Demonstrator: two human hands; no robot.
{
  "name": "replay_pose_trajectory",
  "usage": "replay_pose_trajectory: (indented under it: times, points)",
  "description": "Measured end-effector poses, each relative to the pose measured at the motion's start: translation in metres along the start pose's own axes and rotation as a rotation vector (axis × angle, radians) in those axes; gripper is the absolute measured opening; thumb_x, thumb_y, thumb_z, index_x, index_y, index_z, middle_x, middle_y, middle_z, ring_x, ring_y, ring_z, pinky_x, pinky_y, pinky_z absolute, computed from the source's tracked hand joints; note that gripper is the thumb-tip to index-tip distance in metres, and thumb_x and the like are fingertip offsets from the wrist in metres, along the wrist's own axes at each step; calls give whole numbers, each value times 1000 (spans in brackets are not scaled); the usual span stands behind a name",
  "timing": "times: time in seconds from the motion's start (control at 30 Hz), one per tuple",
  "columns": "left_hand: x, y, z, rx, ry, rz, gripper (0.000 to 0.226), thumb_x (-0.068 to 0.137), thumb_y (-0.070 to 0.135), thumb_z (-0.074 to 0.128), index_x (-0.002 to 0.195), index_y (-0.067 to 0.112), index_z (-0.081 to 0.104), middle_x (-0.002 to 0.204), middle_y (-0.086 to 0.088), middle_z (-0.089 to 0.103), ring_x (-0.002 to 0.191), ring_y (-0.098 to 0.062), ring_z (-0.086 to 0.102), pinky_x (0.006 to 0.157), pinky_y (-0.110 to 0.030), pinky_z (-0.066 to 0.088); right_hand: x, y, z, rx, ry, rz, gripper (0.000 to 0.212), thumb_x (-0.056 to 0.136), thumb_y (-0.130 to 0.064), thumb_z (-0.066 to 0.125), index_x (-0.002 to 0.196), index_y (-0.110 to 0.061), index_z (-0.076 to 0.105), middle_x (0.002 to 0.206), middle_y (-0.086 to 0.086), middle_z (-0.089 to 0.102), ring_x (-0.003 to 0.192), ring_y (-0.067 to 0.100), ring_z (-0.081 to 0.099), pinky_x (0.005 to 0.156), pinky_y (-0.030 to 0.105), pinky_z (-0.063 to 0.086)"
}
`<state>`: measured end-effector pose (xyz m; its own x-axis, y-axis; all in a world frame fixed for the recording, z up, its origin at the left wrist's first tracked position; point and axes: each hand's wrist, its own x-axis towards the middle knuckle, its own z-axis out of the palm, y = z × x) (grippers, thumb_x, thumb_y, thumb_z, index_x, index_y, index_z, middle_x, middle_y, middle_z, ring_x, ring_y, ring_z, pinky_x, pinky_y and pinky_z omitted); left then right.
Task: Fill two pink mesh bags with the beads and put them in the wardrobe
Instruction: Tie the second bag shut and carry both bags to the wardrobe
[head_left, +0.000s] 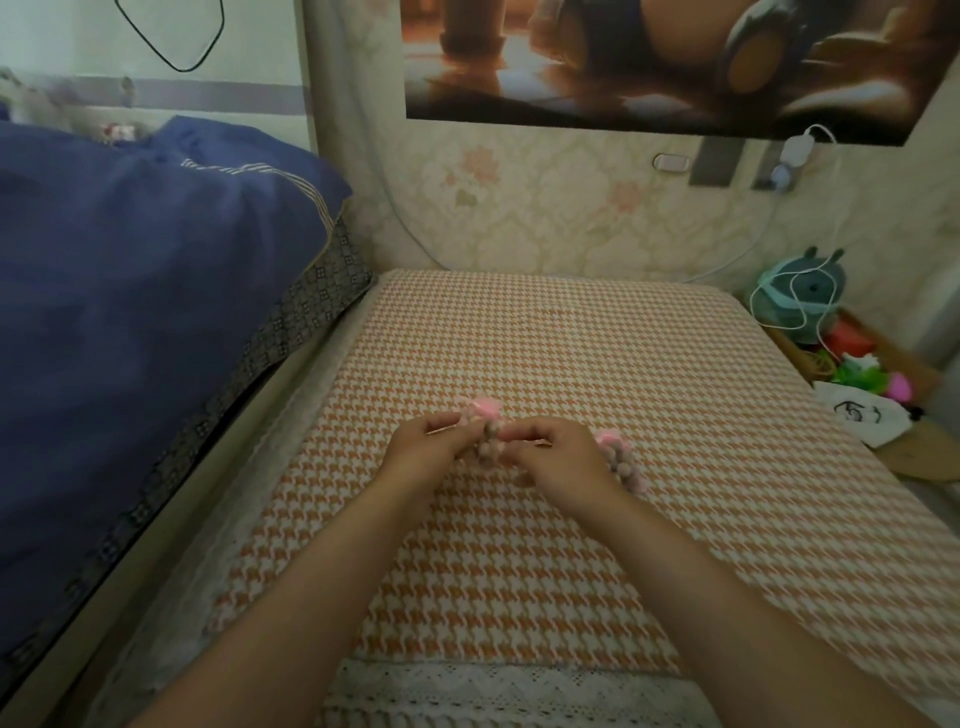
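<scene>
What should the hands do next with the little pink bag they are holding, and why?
Probably pull its top tight. The left hand and right hand both pinch the bead-filled pink bag near its gathered top, and a second bag, also full, lies by the right hand. Closing it would likely keep the beads in.

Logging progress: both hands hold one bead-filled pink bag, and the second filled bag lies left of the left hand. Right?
No: in the head view the second bag lies right of the right hand, not left of the left hand. Both hold the first bag.

No legible text, label or number.
</scene>
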<state>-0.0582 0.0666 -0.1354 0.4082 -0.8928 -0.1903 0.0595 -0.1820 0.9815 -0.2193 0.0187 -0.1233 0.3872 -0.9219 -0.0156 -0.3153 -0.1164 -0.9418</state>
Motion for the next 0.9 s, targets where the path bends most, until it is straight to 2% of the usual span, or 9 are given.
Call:
replay_pose_trajectory:
  times: [0.07, 0.13, 0.23, 0.3, 0.37, 0.4, 0.57, 0.77, 0.9]
  points:
    - [-4, 3, 3, 11, -33, 26, 29, 89, 27, 74, 114, 13, 72, 96, -3, 78, 83, -11, 73, 71, -23, 45, -3, -6, -8, -122, 102, 68, 24, 92, -31, 60, 83, -16, 77, 66, -2, 69, 62, 24, 65, 58, 34, 53]
    - [-10, 3, 7, 30, -105, 86, 13, 94, 16, 67, 103, 11, 75, 91, -9, 77, 79, -13, 70, 79, -24, 48, -6, -11, -17, -219, 108, 219, 48, 92, -48, 51, 78, -12, 78, 62, 1, 65, 55, 20, 57, 55, 30, 44]
    - [-13, 1, 9, 55, -184, 118, 15, 92, 13, 70, 106, 14, 74, 100, -6, 78, 97, -19, 73, 91, -30, 53, -9, -11, -21, -41, -38, 445, 68, 94, -66, 43, 79, -10, 79, 67, 2, 68, 51, 17, 52, 47, 26, 38]
    - [-12, 1, 9, 93, -176, 102, 27, 88, 12, 75, 113, 21, 71, 108, 3, 76, 105, -15, 70, 92, -29, 55, -9, -11, -19, 164, -59, 483, 58, 96, -58, 51, 79, -7, 75, 65, 3, 65, 45, 14, 46, 41, 20, 32]
    - [-13, -2, 10, 158, -175, 119, 34, 85, 12, 78, 115, 25, 70, 108, 6, 73, 102, -8, 69, 86, -22, 55, -7, -9, -18, 288, -56, 472, 34, 93, -32, 62, 66, -13, 69, 64, 4, 62, 42, 13, 42, 39, 18, 31]
    - [-14, -4, 11, 172, -160, 131, 34, 84, 11, 78, 114, 25, 71, 107, 5, 73, 100, -8, 69, 85, -21, 55, -6, -9, -18, 309, -79, 462, 33, 91, -24, 63, 60, -14, 66, 63, 5, 61, 43, 13, 42, 39, 19, 33]
    - [-12, -12, 12, 128, -113, 81, 27, 90, 0, 68, 113, 14, 75, 106, -3, 77, 97, -16, 73, 79, -27, 59, -9, -9, -13, 412, -185, 482, 40, 101, -28, 58, 67, -7, 58, 62, 8, 58, 49, 15, 52, 42, 22, 51]
    - [-14, -4, 5, 185, -250, 71, 28, 91, 1, 65, 112, 18, 74, 102, -4, 77, 92, -18, 73, 81, -34, 60, -9, -4, -17, 267, -217, 419, 23, 101, -23, 60, 93, -3, 67, 67, 9, 62, 52, 21, 60, 49, 29, 53]
    - [-17, -1, 3, 280, -360, 174, 18, 85, 19, 78, 99, 30, 75, 93, 11, 78, 91, -2, 72, 80, -20, 56, -6, -1, -14, 249, -201, 424, 21, 100, -21, 62, 92, -3, 66, 64, 9, 60, 48, 20, 58, 46, 28, 53]
